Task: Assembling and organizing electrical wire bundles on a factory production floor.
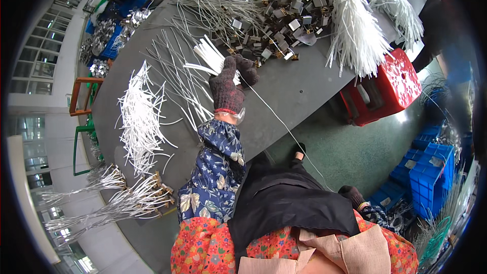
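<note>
My left hand (229,85), in a dark knitted glove, is closed round a bunch of short white tubes (209,55) above the grey table. A thin pale wire (276,116) runs from that hand across the table edge and down to the right. At its other end is my right hand (351,196), also gloved, low beside my body; its fingers look closed on the wire, though their tips are hard to make out. Left of my left hand, loose silvery wires (177,73) lie on the table, beside a heap of white tubes (139,122).
Small metal box-shaped parts with wires (284,20) are piled at the table's far side, next to a thick bundle of translucent strands (355,25). A red stool (383,89) stands right of the table (274,91). Blue crates (431,177) sit at lower right; wired bundles (137,198) at lower left.
</note>
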{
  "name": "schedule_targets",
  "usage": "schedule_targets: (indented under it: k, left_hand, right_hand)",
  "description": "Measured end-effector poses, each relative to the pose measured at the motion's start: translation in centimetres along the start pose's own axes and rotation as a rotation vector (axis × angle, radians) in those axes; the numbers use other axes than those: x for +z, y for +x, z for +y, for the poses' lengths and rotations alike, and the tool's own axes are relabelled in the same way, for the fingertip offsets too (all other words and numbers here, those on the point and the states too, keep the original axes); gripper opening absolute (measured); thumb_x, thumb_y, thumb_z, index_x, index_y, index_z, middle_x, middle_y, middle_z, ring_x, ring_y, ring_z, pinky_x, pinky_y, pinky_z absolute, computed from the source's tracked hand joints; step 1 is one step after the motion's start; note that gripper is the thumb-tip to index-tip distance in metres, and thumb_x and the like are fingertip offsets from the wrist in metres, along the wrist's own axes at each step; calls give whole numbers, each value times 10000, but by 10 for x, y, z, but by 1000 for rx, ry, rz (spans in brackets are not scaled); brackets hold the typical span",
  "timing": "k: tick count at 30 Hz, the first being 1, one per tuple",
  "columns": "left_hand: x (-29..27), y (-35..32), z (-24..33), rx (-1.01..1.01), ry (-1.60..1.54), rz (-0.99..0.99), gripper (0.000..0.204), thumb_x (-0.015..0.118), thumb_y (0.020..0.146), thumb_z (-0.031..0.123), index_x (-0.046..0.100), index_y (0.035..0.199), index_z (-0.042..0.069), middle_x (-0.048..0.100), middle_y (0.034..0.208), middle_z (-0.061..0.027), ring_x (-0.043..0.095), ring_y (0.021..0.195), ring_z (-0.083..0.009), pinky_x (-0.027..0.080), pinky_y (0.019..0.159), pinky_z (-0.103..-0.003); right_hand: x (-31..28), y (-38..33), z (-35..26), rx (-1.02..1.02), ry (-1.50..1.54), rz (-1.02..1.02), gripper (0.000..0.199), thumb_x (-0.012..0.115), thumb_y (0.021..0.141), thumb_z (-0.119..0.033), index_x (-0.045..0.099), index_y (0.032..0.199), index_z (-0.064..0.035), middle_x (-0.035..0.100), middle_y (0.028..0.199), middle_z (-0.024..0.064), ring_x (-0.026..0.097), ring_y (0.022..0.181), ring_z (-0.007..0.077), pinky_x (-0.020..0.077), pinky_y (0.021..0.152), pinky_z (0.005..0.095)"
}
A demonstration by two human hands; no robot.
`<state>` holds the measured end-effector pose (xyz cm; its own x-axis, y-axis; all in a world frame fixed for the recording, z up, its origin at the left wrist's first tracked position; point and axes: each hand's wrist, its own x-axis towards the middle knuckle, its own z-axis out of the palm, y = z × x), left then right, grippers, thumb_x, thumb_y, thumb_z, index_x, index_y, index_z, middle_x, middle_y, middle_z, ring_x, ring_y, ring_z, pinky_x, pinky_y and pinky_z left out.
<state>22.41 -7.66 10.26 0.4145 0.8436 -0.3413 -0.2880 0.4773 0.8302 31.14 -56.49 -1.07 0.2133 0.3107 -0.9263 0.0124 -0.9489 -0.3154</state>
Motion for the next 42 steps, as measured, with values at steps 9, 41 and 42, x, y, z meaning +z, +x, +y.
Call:
schedule_targets:
  k: [9,41,42]
  left_hand:
    - [-12,-16,6,41,41,-127,281,591,933,274,626,966,-2,661,816,-116,642,663,-206,556,574,-334]
    - [-116,-16,42,-52,738,226,200,607,815,161,711,938,42,671,684,-63,619,561,-120,441,467,-264]
    - [-119,-24,30,-7,689,270,186,606,818,147,711,918,31,652,651,-48,588,531,-97,407,435,-240]
  right_hand:
    - [4,16,-5,-42,84,-19,178,650,839,-204,655,912,-42,628,713,39,568,572,124,462,485,268]
    - [-18,148,-435,-961,-805,811,451,636,826,-302,549,1201,-67,537,1210,228,601,942,405,514,752,430]
    - [-15,149,-444,-979,-804,797,451,636,826,-302,549,1201,-67,537,1210,228,601,942,405,514,752,430]
